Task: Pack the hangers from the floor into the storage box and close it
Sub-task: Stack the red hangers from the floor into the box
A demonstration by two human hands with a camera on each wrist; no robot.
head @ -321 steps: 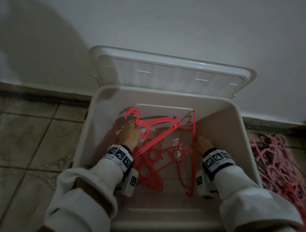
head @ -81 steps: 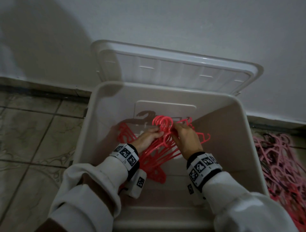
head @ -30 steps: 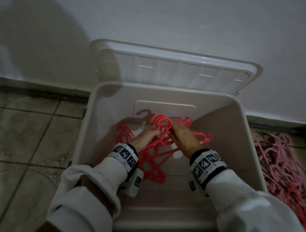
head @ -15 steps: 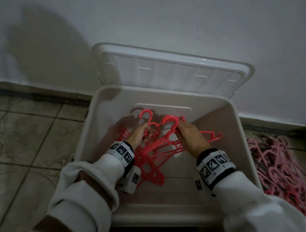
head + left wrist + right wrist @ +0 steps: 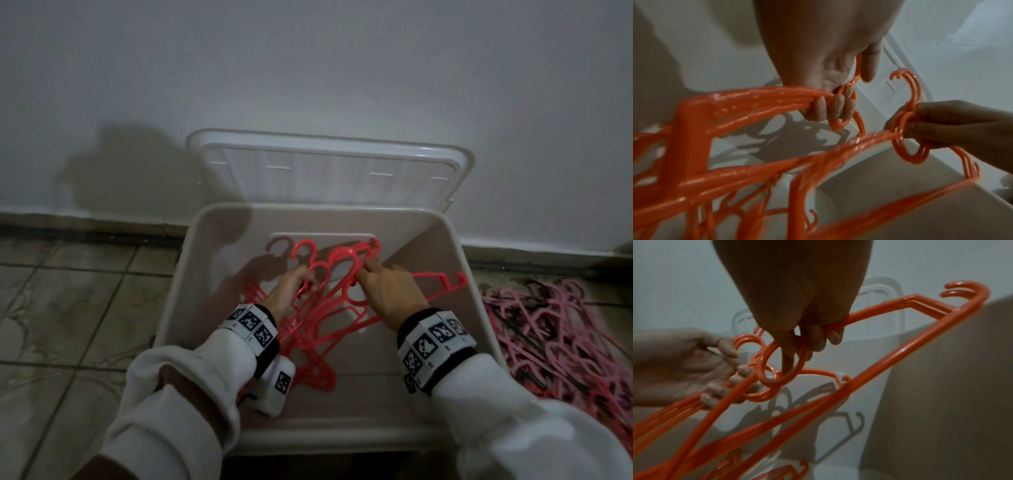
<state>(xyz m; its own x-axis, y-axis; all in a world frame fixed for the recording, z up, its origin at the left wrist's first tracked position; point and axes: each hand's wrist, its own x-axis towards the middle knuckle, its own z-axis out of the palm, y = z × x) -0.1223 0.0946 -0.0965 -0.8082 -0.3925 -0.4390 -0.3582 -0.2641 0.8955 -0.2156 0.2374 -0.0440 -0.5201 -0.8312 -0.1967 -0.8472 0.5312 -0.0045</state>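
Observation:
A white storage box [image 5: 191, 253] stands open on the floor, its lid [image 5: 329, 178] leaning back against the wall. Inside it, both hands hold bunches of red hangers [image 5: 329, 308]. My left hand [image 5: 294, 284] grips several hangers [image 5: 760, 100] near their necks, fingers curled round the bars [image 5: 723, 386]. My right hand [image 5: 383, 281] grips another few hangers [image 5: 879, 353] by the neck, one finger through a round loop [image 5: 781, 363]. The two bunches are tangled where they cross. More red hangers [image 5: 731, 216] lie on the box bottom.
A heap of pink and red hangers [image 5: 561, 335] lies on the tiled floor right of the box. Bare tiles [image 5: 75, 308] stretch to the left. The wall [image 5: 308, 68] rises right behind the lid.
The hands have drawn slightly apart, splitting the hanger hooks into two bunches, and lifted a little. The head view has tilted up, showing more wall.

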